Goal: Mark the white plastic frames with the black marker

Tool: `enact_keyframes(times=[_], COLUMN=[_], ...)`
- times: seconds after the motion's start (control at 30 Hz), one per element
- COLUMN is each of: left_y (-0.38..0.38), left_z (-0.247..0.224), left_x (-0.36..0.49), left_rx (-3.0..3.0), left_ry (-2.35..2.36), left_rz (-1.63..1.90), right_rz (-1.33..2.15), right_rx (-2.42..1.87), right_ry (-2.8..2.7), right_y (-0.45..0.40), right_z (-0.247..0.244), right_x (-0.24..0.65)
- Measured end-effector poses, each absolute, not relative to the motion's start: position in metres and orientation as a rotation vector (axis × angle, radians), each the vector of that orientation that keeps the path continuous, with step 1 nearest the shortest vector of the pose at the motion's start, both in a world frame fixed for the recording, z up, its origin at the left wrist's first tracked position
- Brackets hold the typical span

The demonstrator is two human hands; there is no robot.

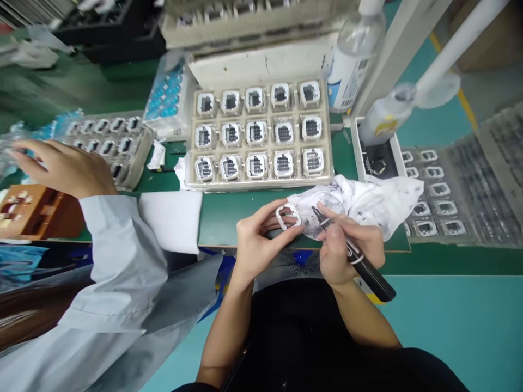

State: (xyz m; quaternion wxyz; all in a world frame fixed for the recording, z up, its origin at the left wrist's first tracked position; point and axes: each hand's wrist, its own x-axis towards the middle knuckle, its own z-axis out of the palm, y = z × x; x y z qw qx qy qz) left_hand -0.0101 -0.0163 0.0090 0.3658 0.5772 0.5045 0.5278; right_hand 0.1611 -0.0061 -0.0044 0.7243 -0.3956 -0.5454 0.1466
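Observation:
Between the thumb and fingers of my left hand [259, 239] is a small white square frame [279, 216] with rounded corners and an open middle. My right hand [347, 245] grips a black marker pen [370, 272], its dark tip pointing up and left toward the frame, a short gap away. Under and behind both hands lies a crumpled white cloth [359, 198] with dark smudges. Just beyond, a clear plastic tray [257, 185] carries rows of similar white frames with dark inner parts.
At left, a co-worker's hand [65, 166] reaches over another parts tray [141, 158]. A white foam sheet [171, 220] lies near the bench edge. Bottles [353, 60] stand at the back right, one in a white box [398, 163]. More trays [439, 207] sit at far right.

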Motion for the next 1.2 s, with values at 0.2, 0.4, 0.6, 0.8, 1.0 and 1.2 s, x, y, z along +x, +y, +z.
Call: enact_keyframes(times=[0.2,0.4,0.6,0.8,1.0,1.2], left_y=[0.034,0.163,0.176,0.183,0.211,0.202], left_z=[0.059,0.082,0.090,0.103,0.105,0.103], left_x=[-0.040,-0.056,-0.028,0.003,0.027,0.002], left_rx=[2.020,2.521,2.705,2.774,2.735,2.289], left_ry=[1.463,1.467,1.640,1.499,1.492,1.169], left_rz=[1.485,1.119,0.658,0.607,0.497,1.009], right_rz=[0.308,0.282,0.311,0.290,0.245,0.221], right_rx=[-0.755,-0.778,-0.840,-0.858,-0.832,-0.804], right_ry=[-1.089,-1.085,-1.118,-1.123,-1.099,-1.109], right_y=[0.004,0.004,-0.003,-0.001,0.001,0.002], right_z=[-0.017,-0.015,-0.018,-0.021,-0.026,-0.032], right_x=[0.163,0.159,0.161,0.161,0.163,0.165])
